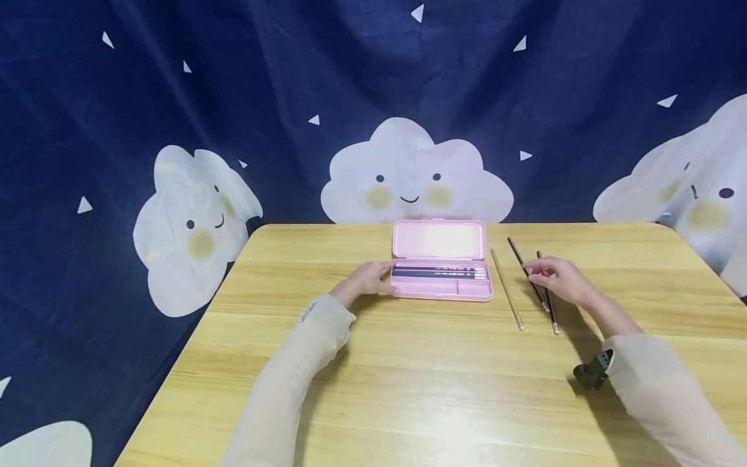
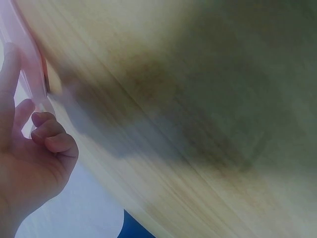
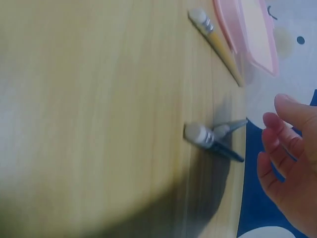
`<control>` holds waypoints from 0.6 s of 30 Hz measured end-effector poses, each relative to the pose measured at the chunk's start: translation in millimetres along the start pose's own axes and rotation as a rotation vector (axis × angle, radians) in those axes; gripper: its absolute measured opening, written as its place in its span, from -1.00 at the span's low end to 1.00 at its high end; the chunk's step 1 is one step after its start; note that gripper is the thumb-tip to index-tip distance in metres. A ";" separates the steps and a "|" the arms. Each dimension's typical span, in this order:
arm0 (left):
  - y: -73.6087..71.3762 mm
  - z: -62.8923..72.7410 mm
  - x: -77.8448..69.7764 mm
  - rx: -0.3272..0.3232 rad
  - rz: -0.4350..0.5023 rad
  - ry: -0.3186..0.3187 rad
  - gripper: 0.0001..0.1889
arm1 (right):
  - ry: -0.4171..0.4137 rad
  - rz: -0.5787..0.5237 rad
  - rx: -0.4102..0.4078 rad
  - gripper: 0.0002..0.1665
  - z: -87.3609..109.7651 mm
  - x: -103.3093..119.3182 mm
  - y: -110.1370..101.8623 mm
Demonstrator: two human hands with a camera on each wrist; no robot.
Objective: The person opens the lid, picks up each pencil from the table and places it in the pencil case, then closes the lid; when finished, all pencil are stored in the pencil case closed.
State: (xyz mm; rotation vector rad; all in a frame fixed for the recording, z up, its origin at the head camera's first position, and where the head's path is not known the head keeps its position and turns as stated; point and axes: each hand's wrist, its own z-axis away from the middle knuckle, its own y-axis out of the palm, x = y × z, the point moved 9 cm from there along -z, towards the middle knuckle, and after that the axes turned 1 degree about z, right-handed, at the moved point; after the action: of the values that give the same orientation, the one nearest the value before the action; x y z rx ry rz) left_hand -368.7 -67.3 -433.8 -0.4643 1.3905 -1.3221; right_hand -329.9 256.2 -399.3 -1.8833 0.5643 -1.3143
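Note:
An open pink pencil case (image 1: pixel 426 287) lies near the table's far edge, its lid (image 1: pixel 439 240) tipped back. Several dark pencils (image 1: pixel 434 272) with white erasers fill its rear compartment. My left hand (image 1: pixel 367 279) holds the case's left end, thumb at the front corner and a finger at the back; other fingers curl in the left wrist view. To the right lies a yellow pencil (image 1: pixel 506 288). Beyond it, two dark pencils (image 1: pixel 516 253) lie close together, erasers toward me. Over them hovers my right hand (image 1: pixel 560 279), fingers loosely bent, nothing between them in the right wrist view.
The wooden table (image 1: pixel 408 383) ends behind the case at a navy curtain (image 1: pixel 362 65) with smiling clouds. A black wrist camera (image 1: pixel 592 371) hangs at the right cuff (image 1: pixel 630 353).

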 end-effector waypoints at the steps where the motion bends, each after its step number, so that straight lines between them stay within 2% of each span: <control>1: 0.4 -0.2 0.4 0.003 0.001 -0.005 -0.16 | 0.010 -0.003 0.009 -0.69 1.9 -2.1 -0.5; 8: 1.3 -1.1 0.7 0.008 -0.010 -0.002 -0.15 | 0.069 -0.010 0.073 -0.58 13.8 -16.0 -2.7; 15: -0.8 -0.6 -0.9 -0.001 -0.012 0.012 -0.15 | 0.187 -0.009 0.231 -0.28 22.4 -30.9 6.7; 18: -0.3 -0.4 -1.0 0.000 -0.012 0.015 -0.16 | 0.203 -0.018 0.265 -0.24 24.3 -33.3 10.0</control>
State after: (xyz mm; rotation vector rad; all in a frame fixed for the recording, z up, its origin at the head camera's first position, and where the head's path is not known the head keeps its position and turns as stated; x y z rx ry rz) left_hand -368.8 -66.5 -433.2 -0.4644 1.4027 -1.3376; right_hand -319.2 281.8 -431.3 -1.5548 0.4508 -1.5225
